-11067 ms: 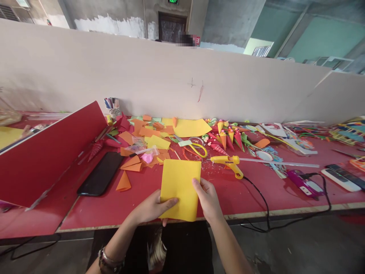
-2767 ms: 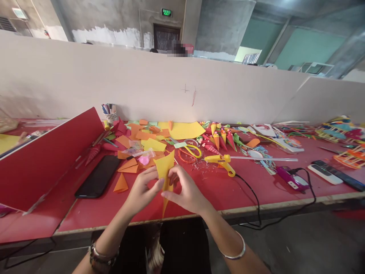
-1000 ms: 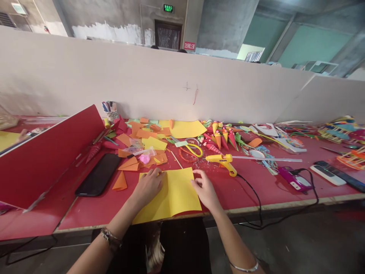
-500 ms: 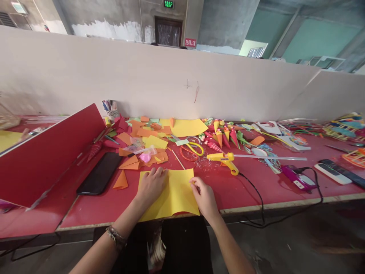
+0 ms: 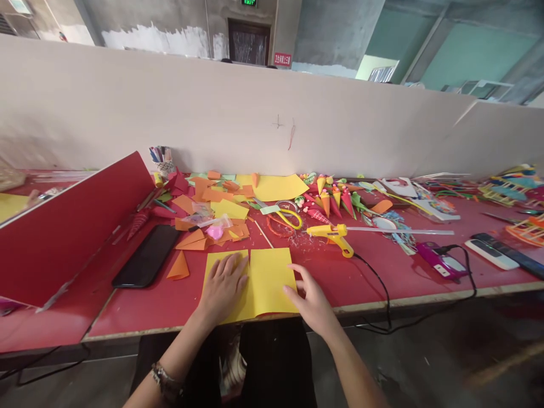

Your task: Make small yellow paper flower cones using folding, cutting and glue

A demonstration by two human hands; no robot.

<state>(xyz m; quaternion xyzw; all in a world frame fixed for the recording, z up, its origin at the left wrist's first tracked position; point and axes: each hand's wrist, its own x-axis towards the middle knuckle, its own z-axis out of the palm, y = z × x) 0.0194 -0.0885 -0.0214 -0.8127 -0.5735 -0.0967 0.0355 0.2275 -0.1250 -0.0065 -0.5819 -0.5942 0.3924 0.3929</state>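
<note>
A yellow paper sheet [image 5: 267, 277] lies unfolded on the red table [image 5: 361, 280] near its front edge, with a crease down its middle. My left hand [image 5: 223, 286] rests flat on the sheet's left half, fingers stretched out. My right hand [image 5: 312, 300] sits at the sheet's right edge, fingers spread and touching the paper. Neither hand holds anything.
Beyond the sheet lie orange and yellow paper scraps [image 5: 212, 212], yellow-handled scissors [image 5: 287, 215], a yellow glue gun [image 5: 335, 235] with a black cord, and several paper cones [image 5: 334, 201]. A black phone [image 5: 147, 255] and a red board [image 5: 68, 226] sit left. A beige partition stands behind.
The sheet was rolled up between both hands, then spread open on the table. In the last second my right hand slid down along the sheet's right edge; my left hand stays flat on it.
</note>
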